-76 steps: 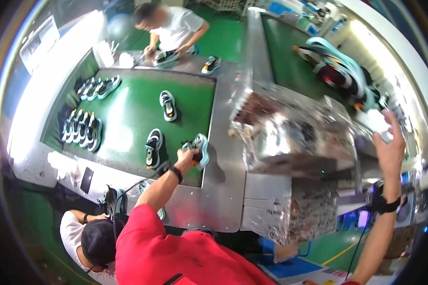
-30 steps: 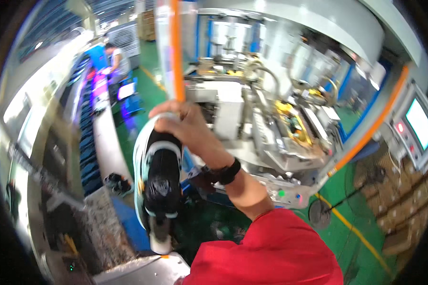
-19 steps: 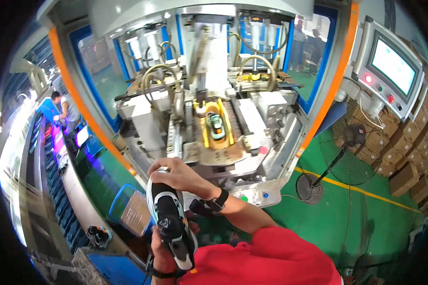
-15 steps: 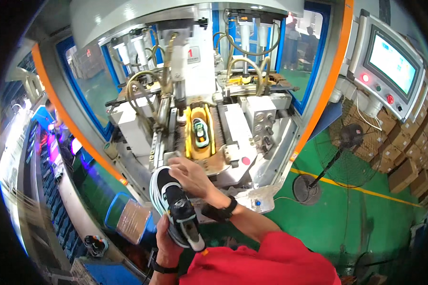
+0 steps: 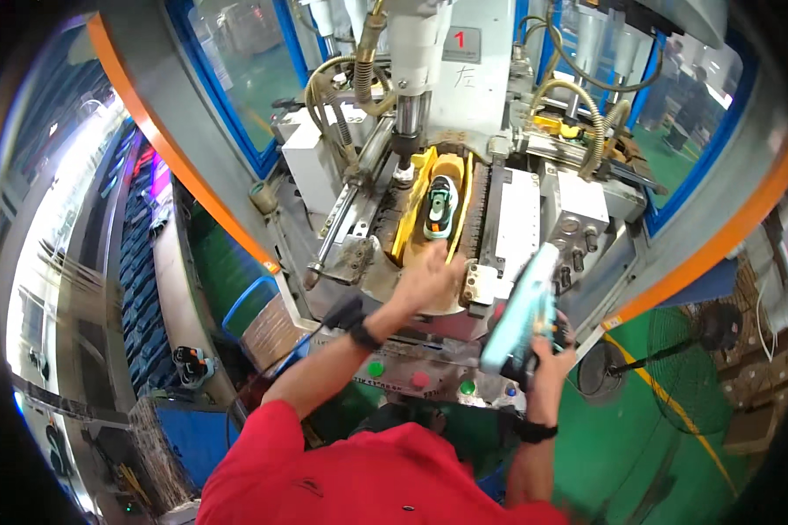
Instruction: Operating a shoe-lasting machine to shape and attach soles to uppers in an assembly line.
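My right hand (image 5: 552, 357) is closed around a dark shoe with a pale teal sole (image 5: 524, 317), tilted sole up in front of the machine's right side. Motion blurs its outline. My left hand (image 5: 427, 278) reaches over the front of the machine with nothing visible in it; its fingers look stretched out, though smeared. Just past these fingertips, a second shoe (image 5: 440, 206), black and pale teal with an orange heel tab, lies in a yellow cradle (image 5: 418, 194). Whether the left fingers touch that shoe or the cradle I cannot tell.
A metal cylinder arm (image 5: 411, 114) hangs over the cradle's left side. Along the machine's front edge run green and red push buttons (image 5: 420, 380). A floor fan (image 5: 718, 328) stands right. At left, another shoe (image 5: 193, 366) lies beside a conveyor (image 5: 153, 289).
Both hands were on the shoe in front of the machine. Now only my right hand holds it, farther right and turned sole up. My left hand has moved forward to the cradle; the view has shifted.
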A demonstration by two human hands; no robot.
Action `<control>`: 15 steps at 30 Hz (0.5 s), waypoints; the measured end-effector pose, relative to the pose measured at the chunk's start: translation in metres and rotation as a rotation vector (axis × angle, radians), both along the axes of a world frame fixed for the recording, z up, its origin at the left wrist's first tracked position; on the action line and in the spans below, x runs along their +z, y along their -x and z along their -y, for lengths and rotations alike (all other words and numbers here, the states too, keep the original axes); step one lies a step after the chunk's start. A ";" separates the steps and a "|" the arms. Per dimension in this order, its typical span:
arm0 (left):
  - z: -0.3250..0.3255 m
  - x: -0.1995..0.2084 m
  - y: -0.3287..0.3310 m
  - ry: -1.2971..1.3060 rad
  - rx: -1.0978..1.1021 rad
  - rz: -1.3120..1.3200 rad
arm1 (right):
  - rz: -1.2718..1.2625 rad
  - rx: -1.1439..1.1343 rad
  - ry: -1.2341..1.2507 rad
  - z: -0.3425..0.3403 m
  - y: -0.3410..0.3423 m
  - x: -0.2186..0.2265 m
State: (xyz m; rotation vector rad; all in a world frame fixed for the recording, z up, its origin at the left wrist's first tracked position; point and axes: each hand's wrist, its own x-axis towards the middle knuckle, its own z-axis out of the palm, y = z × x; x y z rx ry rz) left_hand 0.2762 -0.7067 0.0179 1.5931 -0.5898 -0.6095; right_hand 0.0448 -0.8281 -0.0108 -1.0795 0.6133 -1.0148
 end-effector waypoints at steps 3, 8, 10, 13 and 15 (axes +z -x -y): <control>0.047 -0.052 -0.101 -0.197 0.172 0.236 | 0.006 -0.103 -0.055 0.003 0.022 0.028; 0.089 -0.141 -0.192 -0.417 0.296 0.433 | -0.226 -0.276 0.040 -0.003 0.028 0.048; 0.111 -0.139 -0.182 -0.604 0.283 0.412 | -0.272 -0.364 0.017 -0.006 0.029 0.049; 0.111 -0.113 -0.181 -0.651 0.315 0.362 | -0.379 -0.436 0.104 -0.015 0.016 0.068; 0.098 -0.148 -0.208 -0.502 0.358 0.194 | -0.420 -0.377 0.151 -0.002 -0.004 0.068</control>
